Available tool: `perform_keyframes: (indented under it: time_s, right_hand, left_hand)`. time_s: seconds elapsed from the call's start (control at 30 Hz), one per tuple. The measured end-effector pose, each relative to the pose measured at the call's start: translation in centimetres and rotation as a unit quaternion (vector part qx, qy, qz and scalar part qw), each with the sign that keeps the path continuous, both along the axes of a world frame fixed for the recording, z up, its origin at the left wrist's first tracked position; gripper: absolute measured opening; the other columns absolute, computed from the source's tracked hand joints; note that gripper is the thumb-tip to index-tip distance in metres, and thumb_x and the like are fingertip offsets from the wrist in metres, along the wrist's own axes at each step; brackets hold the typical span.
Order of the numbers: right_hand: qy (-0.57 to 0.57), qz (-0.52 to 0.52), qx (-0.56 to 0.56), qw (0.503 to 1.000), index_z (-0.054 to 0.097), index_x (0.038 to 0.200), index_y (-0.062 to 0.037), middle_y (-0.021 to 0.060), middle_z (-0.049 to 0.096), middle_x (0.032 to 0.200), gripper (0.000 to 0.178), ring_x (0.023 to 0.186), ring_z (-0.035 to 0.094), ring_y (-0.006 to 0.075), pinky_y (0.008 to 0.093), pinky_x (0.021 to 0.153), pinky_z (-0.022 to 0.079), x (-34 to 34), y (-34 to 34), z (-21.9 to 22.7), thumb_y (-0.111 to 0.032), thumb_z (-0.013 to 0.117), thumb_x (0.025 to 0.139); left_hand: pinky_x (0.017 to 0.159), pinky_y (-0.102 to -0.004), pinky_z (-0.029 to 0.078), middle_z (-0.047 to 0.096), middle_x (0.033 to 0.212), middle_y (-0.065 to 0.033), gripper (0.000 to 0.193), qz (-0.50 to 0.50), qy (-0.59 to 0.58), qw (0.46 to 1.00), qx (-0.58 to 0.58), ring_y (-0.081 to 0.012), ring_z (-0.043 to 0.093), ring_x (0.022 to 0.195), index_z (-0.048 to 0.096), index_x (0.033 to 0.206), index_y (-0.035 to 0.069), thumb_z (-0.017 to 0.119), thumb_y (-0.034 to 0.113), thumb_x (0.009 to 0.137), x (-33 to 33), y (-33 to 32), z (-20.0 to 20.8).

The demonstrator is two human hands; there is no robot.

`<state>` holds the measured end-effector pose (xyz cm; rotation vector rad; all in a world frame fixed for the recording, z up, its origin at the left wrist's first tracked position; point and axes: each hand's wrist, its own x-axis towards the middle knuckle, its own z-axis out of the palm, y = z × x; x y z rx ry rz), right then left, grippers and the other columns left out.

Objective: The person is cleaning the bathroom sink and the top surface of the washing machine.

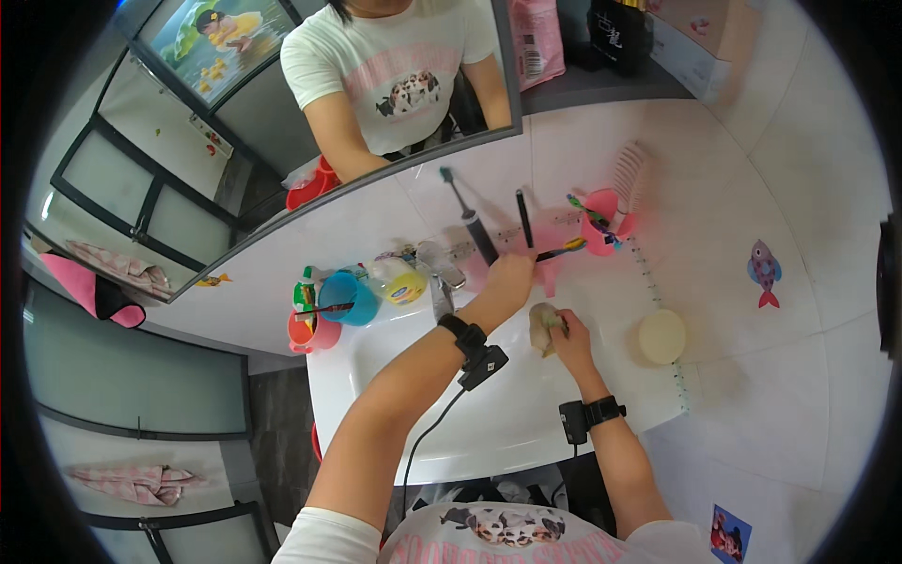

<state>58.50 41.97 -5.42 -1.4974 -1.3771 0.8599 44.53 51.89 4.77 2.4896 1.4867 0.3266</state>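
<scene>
My left hand (510, 282) reaches across the white washbasin to a pink cup (547, 278) at the back ledge. It is closed on the cup, though its fingertips are mostly hidden. A dark electric toothbrush (480, 237), a slim black stick (524, 218) and a yellow-headed toothbrush (564, 250) stick out around that cup. To the right, my right hand (572, 340) is closed on a bunched beige cloth (541, 329) over the basin's right side. The chrome faucet (442, 299) stands left of my left wrist.
At the back left are a blue cup (349, 299), another pink cup (324, 334) and a yellow-labelled clear bottle (398, 280). A pink cup (601, 211) with a comb (630, 179) stands at the back right. A pale round object (662, 336) lies on the right ledge. The mirror (376, 169) overhangs the back.
</scene>
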Motion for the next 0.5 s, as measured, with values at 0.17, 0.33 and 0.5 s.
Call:
perform_keyframes:
  time_s: [0.17,0.33,0.5]
  right_hand:
    - [0.033,-0.02,-0.015,0.999,0.055,0.096,0.0,0.0098,0.057,0.076,0.023,0.068,0.052,0.0155,0.0271,0.063,0.043,1.7,-2.0,-0.1,-0.009,0.051,0.075]
    - [0.058,-0.057,-0.043,0.996,0.055,0.095,-0.0002,0.0061,0.056,0.077,0.022,0.069,0.05,0.0128,0.0249,0.063,0.042,2.2,-2.5,0.0,-0.008,0.051,0.075]
    - [0.071,-0.05,-0.008,0.996,0.056,0.096,-0.0013,0.0025,0.055,0.075,0.021,0.065,0.047,0.0096,0.0232,0.06,0.04,2.1,-1.9,0.4,-0.006,0.051,0.075]
  left_hand:
    - [0.064,-0.0422,0.05,0.058,0.087,-0.0183,0.021,0.106,0.07,0.992,-0.004,-0.0329,0.06,0.08,0.055,0.095,0.006,0.055,0.02,0.079,-0.1,0.9,-2.2]
    - [0.067,-0.0439,0.048,0.055,0.095,-0.0173,0.021,0.15,0.111,0.982,0.037,-0.0321,0.059,0.087,0.055,0.098,0.01,0.053,0.02,0.079,-0.7,2.2,-3.0]
    - [0.074,-0.0376,0.043,0.055,0.096,-0.0155,0.051,0.123,0.166,0.973,0.104,-0.0288,0.058,0.09,0.042,0.117,0.009,0.061,0.018,0.071,-0.6,0.8,-1.1]
